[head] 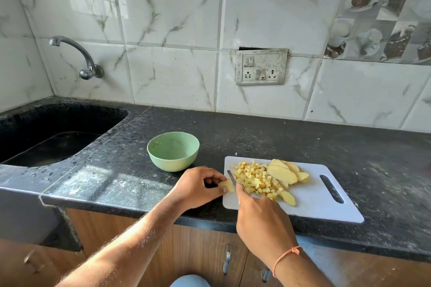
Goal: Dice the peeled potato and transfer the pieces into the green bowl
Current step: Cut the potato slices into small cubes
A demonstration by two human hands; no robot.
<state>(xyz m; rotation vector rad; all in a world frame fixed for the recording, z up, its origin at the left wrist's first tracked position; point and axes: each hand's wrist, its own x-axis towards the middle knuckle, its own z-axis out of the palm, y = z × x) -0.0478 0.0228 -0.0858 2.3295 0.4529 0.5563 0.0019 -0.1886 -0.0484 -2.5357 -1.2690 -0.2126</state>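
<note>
White board (pixel 312 198) holds one diced heap (pixel 254 179); left hand (pixel 198 186) pinches one slice (pixel 227 185), right hand (pixel 258 212) grips one knife (pixel 231 176).

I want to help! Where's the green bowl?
In the head view, the green bowl stands on the black counter, left of the white cutting board and right of the sink.

Black speckled countertop (pixel 303 137) runs across frame; black sink (pixel 46 137) recessed at 9 o'clock, chrome tap (pixel 77 56) on the wall above it. Switch-and-socket plate (pixel 261 66) at 12 o'clock on marble-pattern tiles (pixel 168 7). Wood-grain cabinet doors (pixel 196 247) with metal handles at 6 o'clock.
</note>
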